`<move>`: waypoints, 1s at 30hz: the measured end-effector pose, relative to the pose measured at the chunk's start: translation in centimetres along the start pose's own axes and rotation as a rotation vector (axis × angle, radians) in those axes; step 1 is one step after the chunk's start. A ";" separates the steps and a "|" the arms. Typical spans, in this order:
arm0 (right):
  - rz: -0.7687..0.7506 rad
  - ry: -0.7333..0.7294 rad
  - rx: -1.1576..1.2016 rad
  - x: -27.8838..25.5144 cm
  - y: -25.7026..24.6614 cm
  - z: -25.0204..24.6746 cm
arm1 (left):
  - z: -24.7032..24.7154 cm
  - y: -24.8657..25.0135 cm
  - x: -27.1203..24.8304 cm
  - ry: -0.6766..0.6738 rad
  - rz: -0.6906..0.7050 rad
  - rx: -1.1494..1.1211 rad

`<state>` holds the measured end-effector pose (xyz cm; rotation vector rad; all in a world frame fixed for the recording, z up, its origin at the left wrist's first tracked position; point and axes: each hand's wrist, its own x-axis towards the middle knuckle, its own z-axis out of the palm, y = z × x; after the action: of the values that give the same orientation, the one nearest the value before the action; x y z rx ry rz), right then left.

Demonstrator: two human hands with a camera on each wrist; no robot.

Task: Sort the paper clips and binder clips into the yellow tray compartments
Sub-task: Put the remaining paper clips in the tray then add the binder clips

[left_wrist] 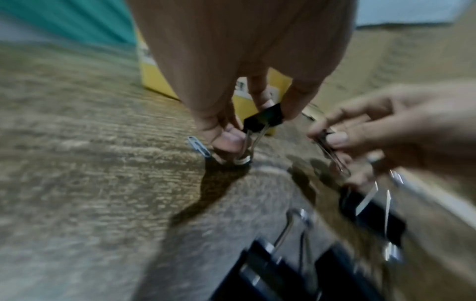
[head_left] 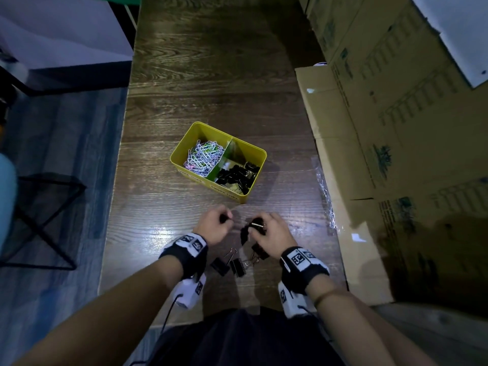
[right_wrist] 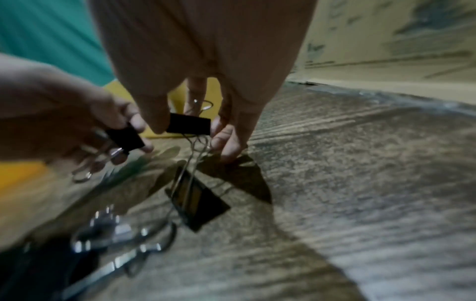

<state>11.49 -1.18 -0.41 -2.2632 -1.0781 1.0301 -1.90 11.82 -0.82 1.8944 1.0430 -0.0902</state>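
Observation:
The yellow tray (head_left: 182, 147) stands mid-table. Coloured paper clips (head_left: 203, 157) fill its left compartment and black binder clips (head_left: 239, 175) its right one. Just in front of it, my left hand (head_left: 224, 220) pinches a black binder clip (left_wrist: 264, 118) between thumb and fingers. A single paper clip (left_wrist: 199, 146) lies on the wood by its fingertips. My right hand (head_left: 257, 228) grips another black binder clip (right_wrist: 189, 126), and a further one (right_wrist: 198, 201) sits below it with its wire handles tangled in. Loose binder clips (head_left: 229, 265) lie between my wrists.
Stacked cardboard boxes (head_left: 396, 128) wall off the right side of the wooden table (head_left: 211, 75). A clear plastic bag (head_left: 326, 196) lies along their foot. The table's left edge drops to the floor, where a black metal stool (head_left: 45, 220) stands.

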 end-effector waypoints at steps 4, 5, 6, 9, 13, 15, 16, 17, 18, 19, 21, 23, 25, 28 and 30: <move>0.163 0.062 0.577 0.3 -0.3 -1.9 | -1.8 0.2 0.3 0.010 -0.192 -0.690; 0.182 0.068 0.659 0.3 -0.2 -2.4 | -2.2 0.2 0.1 -0.009 -0.202 -0.782; 0.183 0.055 0.685 0.3 0.1 -2.9 | -2.4 0.0 -0.1 -0.037 -0.183 -0.843; 0.089 -0.092 0.546 0.3 0.8 -4.1 | -3.1 -0.2 -1.0 -0.123 -0.149 -0.872; 0.005 -0.405 -0.030 -0.1 1.0 -4.0 | -2.9 -0.6 -2.3 -0.308 0.144 -0.057; -0.055 -0.449 -0.238 -0.3 1.1 -3.1 | -2.0 -0.9 -3.3 -0.403 0.231 0.463; -0.084 -0.458 -0.296 -0.4 1.1 -2.6 | -1.4 -1.2 -3.8 -0.433 0.247 0.605; -0.110 -0.459 -0.336 -0.5 1.3 -2.0 | -0.6 -1.3 -4.3 -0.454 0.254 0.664; -0.135 -0.451 -0.366 -0.6 1.5 -1.4 | 0.2 -1.6 -4.7 -0.463 0.250 0.681; -0.149 -0.432 -0.390 -0.7 1.6 -0.9 | 1.0 -1.9 -5.0 -0.460 0.234 0.672; -0.160 -0.373 -0.416 -1.0 1.7 -0.3 | 2.4 -2.3 -5.3 -0.443 0.198 0.653; -0.175 -0.330 -0.421 -1.1 1.6 0.1 | 3.3 -2.3 -5.6 -0.448 0.186 0.663; -0.197 -0.319 -0.430 -1.2 1.6 0.4 | 3.6 -2.3 -5.7 -0.436 0.176 0.679; -0.178 -0.320 -0.442 -1.2 1.7 0.6 | 3.5 -2.6 -6.0 -0.405 0.206 0.691; -0.136 -0.326 -0.403 -1.3 1.8 0.7 | 3.1 -2.8 -6.1 -0.388 0.228 0.664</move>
<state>11.28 -3.28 -1.46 -2.3261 -1.6833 1.2436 -6.67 6.27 -1.74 2.4388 0.5543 -0.7155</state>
